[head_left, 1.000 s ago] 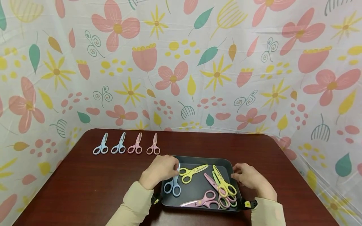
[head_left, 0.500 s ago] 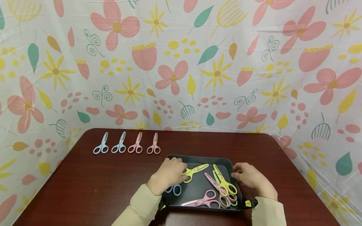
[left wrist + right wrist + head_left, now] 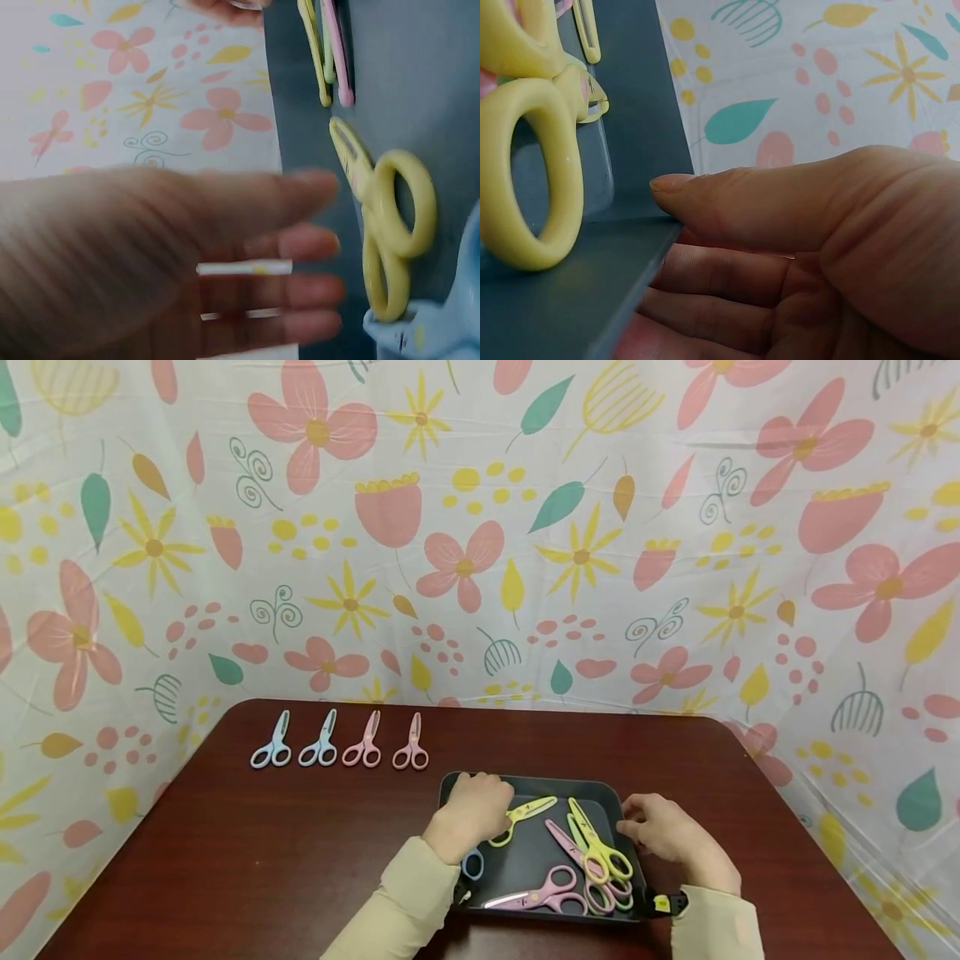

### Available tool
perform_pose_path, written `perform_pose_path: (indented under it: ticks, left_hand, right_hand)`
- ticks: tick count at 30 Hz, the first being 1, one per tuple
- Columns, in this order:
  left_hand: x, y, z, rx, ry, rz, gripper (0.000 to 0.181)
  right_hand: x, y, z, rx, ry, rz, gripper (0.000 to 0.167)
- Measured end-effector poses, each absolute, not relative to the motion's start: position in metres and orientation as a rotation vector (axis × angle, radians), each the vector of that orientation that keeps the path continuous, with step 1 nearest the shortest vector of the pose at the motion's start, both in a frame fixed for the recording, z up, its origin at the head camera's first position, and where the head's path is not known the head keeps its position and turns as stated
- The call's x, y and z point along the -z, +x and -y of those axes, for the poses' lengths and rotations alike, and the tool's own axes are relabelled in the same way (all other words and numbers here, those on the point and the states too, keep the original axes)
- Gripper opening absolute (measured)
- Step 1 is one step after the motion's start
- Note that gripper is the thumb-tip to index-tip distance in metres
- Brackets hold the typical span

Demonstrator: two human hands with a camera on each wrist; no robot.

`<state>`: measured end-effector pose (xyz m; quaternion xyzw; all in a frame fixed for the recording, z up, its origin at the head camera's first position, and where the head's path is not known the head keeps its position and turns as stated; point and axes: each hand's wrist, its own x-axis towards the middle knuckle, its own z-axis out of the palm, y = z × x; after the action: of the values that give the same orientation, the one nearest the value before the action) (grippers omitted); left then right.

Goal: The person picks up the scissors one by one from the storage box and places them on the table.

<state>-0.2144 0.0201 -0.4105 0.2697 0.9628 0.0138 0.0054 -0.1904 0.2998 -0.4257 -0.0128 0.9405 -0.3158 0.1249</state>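
My left hand (image 3: 474,817) hovers over the left part of a dark grey tray (image 3: 517,860). Its fingers are extended in the left wrist view, thumb apart, near yellow scissors (image 3: 426,214). Blue scissors (image 3: 465,300) lie beside those; in the head view the hand mostly covers them. On the tray's right side, my right hand (image 3: 663,833) holds the rim, thumb on the wall (image 3: 641,112) and fingers curled outside. Nearby, yellow scissors (image 3: 588,833) lie across pink and green-handled ones. Another pink pair (image 3: 525,897) lies at the tray's front.
Along the back left of the brown table (image 3: 247,852) stands a row of scissors: blue (image 3: 278,742), blue (image 3: 322,743), pink (image 3: 367,743) and pink (image 3: 412,742). A flower-print curtain (image 3: 480,627) hangs behind the table.
My left hand has moved right across the tray, from the blue scissors toward the yellow scissors. The right hand stays at the tray's rim.
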Motion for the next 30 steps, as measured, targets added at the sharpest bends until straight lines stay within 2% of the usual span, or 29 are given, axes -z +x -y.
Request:
perform_pose_path:
  ticks: [13,16,21,30]
  left_hand:
    - [0.415,-0.217,-0.031,0.01,0.611,-2.941,0.011]
    - [0.418,-0.217,-0.032,0.062,0.573,-2.941,0.006]
    - [0.422,-0.217,-0.034,0.123,0.561,-2.939,0.015]
    - [0.425,-0.22,-0.034,0.127,0.626,-2.943,0.012]
  right_hand:
    - [0.427,-0.191,-0.3,0.937,-0.025,-2.736,0.023]
    - [0.427,-0.19,-0.299,0.949,-0.03,-2.733,0.023]
    - [0.427,-0.189,-0.299,0.95,-0.026,-2.735,0.023]
    - [0.427,-0.189,-0.3,0.941,-0.017,-2.738,0.024]
